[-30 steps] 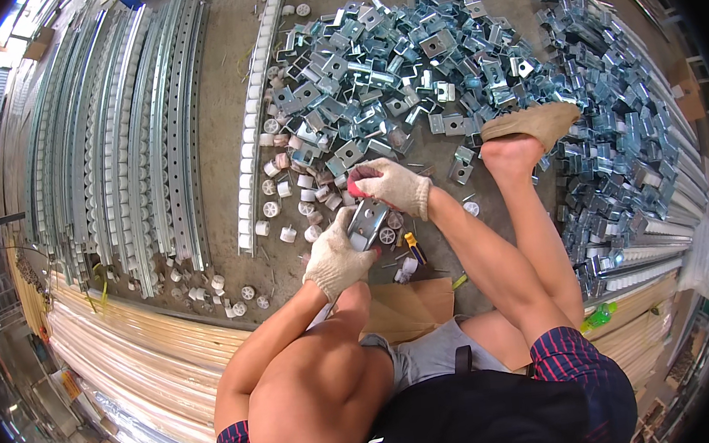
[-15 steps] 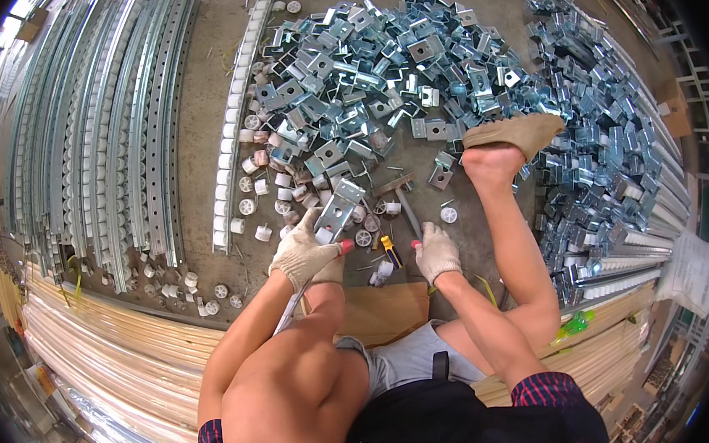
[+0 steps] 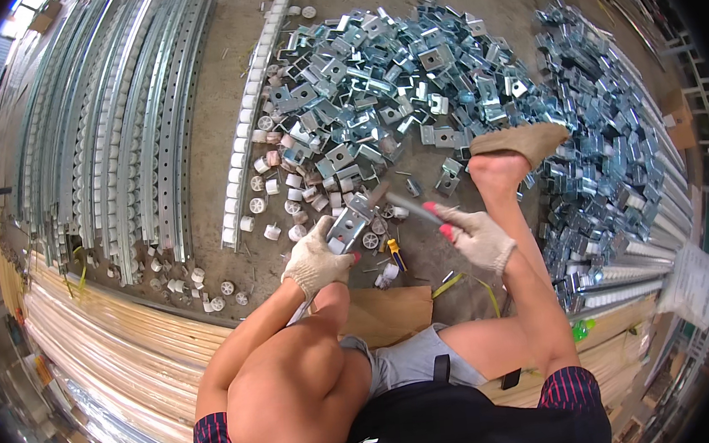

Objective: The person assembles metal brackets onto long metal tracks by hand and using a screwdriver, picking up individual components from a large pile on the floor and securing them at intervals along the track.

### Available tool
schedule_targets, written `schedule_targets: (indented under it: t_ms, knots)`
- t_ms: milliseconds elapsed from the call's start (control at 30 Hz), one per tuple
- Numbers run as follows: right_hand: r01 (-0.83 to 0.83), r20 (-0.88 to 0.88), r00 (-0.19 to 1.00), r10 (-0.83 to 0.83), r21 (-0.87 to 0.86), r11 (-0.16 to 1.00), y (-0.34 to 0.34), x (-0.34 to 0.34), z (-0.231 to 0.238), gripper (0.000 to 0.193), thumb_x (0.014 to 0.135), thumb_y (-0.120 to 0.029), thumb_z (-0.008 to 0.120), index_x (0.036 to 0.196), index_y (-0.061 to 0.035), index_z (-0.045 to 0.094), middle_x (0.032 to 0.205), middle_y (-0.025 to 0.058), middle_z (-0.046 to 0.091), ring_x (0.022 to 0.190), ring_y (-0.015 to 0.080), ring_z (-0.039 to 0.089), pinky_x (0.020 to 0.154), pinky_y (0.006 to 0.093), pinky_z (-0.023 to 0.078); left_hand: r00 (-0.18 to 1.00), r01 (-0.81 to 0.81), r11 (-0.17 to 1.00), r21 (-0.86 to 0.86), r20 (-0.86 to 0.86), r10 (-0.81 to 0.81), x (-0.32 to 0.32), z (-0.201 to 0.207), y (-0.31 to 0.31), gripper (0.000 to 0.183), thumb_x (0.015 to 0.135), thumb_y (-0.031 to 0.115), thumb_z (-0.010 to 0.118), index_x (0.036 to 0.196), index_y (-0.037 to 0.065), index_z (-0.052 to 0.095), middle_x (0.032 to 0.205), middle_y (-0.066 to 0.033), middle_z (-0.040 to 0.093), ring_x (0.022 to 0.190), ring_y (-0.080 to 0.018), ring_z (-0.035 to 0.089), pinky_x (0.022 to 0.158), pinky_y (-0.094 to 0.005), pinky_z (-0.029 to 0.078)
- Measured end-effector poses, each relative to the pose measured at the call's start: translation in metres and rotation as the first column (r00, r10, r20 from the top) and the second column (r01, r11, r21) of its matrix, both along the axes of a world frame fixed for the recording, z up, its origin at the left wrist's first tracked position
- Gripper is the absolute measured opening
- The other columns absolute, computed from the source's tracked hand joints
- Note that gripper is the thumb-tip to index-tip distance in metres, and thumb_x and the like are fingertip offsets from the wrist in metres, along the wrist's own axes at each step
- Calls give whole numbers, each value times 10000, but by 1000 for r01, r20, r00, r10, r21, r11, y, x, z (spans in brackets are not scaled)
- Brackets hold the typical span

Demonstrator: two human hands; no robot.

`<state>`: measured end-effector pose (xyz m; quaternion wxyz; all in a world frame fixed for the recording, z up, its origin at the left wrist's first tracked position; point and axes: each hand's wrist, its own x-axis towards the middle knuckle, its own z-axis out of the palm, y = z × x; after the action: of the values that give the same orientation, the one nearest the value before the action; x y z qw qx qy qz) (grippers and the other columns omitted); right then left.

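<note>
Head view is showing a person sitting on a concrete floor (image 3: 218, 107), both hands in white knit gloves. Left hand (image 3: 317, 260) is closing its grip around a small zinc-plated metal bracket (image 3: 349, 220), pressing it down on the floor. Right hand (image 3: 478, 238) is wrapping its grip firmly around the handle of a hammer (image 3: 404, 204), whose head is sitting just above and beside the bracket, at the left grip's fingertips. Small white rollers (image 3: 290, 181) are lying scattered just beyond the left grip, and a long rail fitted with rollers (image 3: 253, 121) is running away from it. A large pile of brackets (image 3: 409, 73) is spreading out beyond both grips, with a second heap (image 3: 609, 140) lying to the outside of the right grip. Perforated steel channels (image 3: 123, 132) are lying well apart to the outside of the left grip. A foot in a tan sandal (image 3: 517, 146) is resting just beyond the right grip. A piece of cardboard (image 3: 388, 313) is lying on the near side of both grips.
</note>
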<state>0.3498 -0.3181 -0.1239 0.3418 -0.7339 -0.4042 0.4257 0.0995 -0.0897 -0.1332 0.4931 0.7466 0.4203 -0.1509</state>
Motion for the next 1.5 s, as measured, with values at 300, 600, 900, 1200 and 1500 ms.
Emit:
schedule_targets:
  t_ms: [300, 600, 900, 1200, 1500]
  knots:
    - [-83, 34, 996, 86, -79, 993, 16, -19, 4, 446, 1042, -68, 483, 1453, -166, 625, 734, -4, 551, 628, 71, 495, 549, 266, 439, 999, 28, 999, 30, 36, -29, -9, -7, 2, 631, 702, 339, 854, 1216, 69, 606, 1086, -235, 727, 1034, -432, 708, 892, -486, 560]
    - [-132, 138, 979, 149, -122, 984, 13, -25, -19, 210, 1005, -210, 524, 1065, -58, 657, 816, 247, 651, 791, 432, 641, 700, 513, 504, 999, 23, 1000, -3, -42, -23, 6, -4, 6, 762, 690, 393, 872, 1298, 64, 553, 1168, -291, 681, 1115, -458, 668, 948, -505, 538]
    - [-241, 473, 865, 167, 100, 965, 0, -5, -53, 198, 1030, -173, 545, 926, -25, 625, 691, 211, 605, 624, 377, 588, 621, 445, 478, 1000, -18, 994, 106, 13, 17, 13, -10, 15, 842, 673, 372, 882, 1342, 27, 504, 1258, -320, 622, 1213, -464, 607, 1015, -527, 513]
    - [438, 76, 899, -431, -141, 888, -20, -26, -92, 200, 1063, -154, 511, 1058, -24, 663, 754, -13, 608, 644, 87, 528, 609, 295, 462, 979, 138, 875, 464, -196, -51, -17, -40, 30, 617, 766, 485, 799, 1212, 77, 671, 1233, -217, 631, 1170, -401, 623, 1008, -500, 494]
    - [478, 480, 823, -303, -298, 826, -45, -98, -129, 404, 970, -230, 605, 1324, -36, 576, 1120, 278, 708, 1032, 462, 688, 913, 556, 532, 997, -59, 500, 864, 22, 80, -144, -53, -3, 582, 777, 345, 847, 1275, 102, 673, 1128, -147, 668, 1056, -331, 653, 933, -463, 524]
